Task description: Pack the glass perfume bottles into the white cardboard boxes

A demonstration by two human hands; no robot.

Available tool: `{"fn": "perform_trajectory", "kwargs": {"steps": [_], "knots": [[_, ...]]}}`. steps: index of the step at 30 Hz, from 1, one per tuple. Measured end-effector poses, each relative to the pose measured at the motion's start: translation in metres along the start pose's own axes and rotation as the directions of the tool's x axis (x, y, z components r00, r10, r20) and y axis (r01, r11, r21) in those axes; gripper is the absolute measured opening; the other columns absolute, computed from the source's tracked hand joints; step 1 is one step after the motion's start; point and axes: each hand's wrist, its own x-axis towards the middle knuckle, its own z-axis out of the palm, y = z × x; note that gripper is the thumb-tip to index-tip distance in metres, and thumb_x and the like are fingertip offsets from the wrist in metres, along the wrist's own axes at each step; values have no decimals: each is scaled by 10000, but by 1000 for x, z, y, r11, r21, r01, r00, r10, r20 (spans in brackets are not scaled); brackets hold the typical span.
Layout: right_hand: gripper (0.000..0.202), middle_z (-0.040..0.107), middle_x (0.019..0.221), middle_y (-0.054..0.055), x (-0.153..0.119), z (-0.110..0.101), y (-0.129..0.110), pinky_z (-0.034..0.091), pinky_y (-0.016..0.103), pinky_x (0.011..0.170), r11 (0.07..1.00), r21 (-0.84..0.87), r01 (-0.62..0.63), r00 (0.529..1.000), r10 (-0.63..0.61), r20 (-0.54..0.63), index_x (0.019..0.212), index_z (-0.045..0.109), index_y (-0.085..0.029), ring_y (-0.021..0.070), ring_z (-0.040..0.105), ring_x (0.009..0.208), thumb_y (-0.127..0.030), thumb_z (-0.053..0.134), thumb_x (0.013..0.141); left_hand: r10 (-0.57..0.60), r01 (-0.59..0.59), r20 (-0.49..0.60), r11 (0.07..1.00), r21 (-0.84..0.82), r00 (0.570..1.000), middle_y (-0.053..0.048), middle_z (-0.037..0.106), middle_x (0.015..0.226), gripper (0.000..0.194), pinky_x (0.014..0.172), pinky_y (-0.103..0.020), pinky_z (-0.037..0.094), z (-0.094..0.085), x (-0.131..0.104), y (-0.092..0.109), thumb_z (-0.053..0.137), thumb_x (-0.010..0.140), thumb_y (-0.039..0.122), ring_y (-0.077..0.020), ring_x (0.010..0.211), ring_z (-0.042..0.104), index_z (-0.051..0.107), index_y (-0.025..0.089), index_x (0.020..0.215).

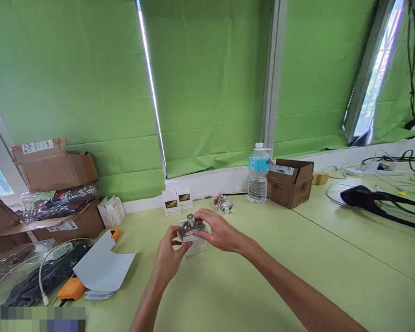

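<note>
A small clear glass bottle (194, 228) with a shiny silver cap is upright at the opening of a small white box (195, 247). My right hand (218, 230) pinches the bottle between thumb and fingers from the right. On the left, my left hand (172, 250) grips the white box near its top edge. The bottle's lower part is hidden by the box and fingers. Behind my hands, two white boxes with dark pictures (172, 203) stand by the wall, and small shiny ornaments (222, 203) lie to their right.
A water bottle (258, 177) and an open brown carton (290, 183) stand at the back. Black glasses (363, 198) and cables lie at right. At left are stacked cartons (55, 168), an opened white box (111, 212), white paper (102, 265) and an orange tool (72, 288).
</note>
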Motion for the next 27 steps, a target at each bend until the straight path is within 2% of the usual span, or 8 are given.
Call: {"fn": "perform_trajectory", "kwargs": {"steps": [4,9,13,19,23,27], "knots": [[225,603,1011,54,3,2,-1,429,313,784,999,-41,-15,1000,16,23,1041,556,-206,195,546,904,-290,591,835,-12,12,6,1000,-15,1000,-9,615,965,256,787,-326,517,2,0,-3,598,779,304,-148,864,587,513,225,1008],[205,621,898,38,6,2,1,420,292,706,996,-46,-74,994,78,77,973,597,-197,175,548,771,-322,610,811,0,0,4,1000,-2,1000,-13,620,973,244,766,-311,521,3,-1,-2,588,790,308,-155,884,586,518,228,1009],[183,616,838,40,8,5,1,408,289,695,995,-75,-68,993,75,86,925,622,-186,184,544,783,-343,574,843,4,-4,9,1000,11,1000,-25,629,1013,260,770,-311,524,3,-1,1,587,792,312,-163,915,591,540,230,1034],[192,583,920,58,7,7,-2,418,293,708,995,-83,-46,996,52,72,910,640,-189,178,537,825,-339,524,881,25,-24,-11,999,32,1000,-36,645,1037,254,754,-316,525,5,-2,2,580,794,329,-175,944,600,575,236,1030],[190,629,903,36,6,7,-3,413,272,663,995,-29,-98,994,99,42,1003,614,-207,163,557,781,-322,520,884,30,-30,-1,999,40,1000,-47,639,1058,250,759,-315,522,7,-3,1,562,806,322,-185,993,586,570,232,1039],[205,668,909,22,7,7,-2,398,255,630,994,-10,-113,992,113,64,992,640,-216,153,572,753,-321,491,898,37,-36,-9,998,46,999,-49,642,1066,249,754,-313,518,7,-3,1,566,808,329,-189,997,585,574,236,1039]]}}
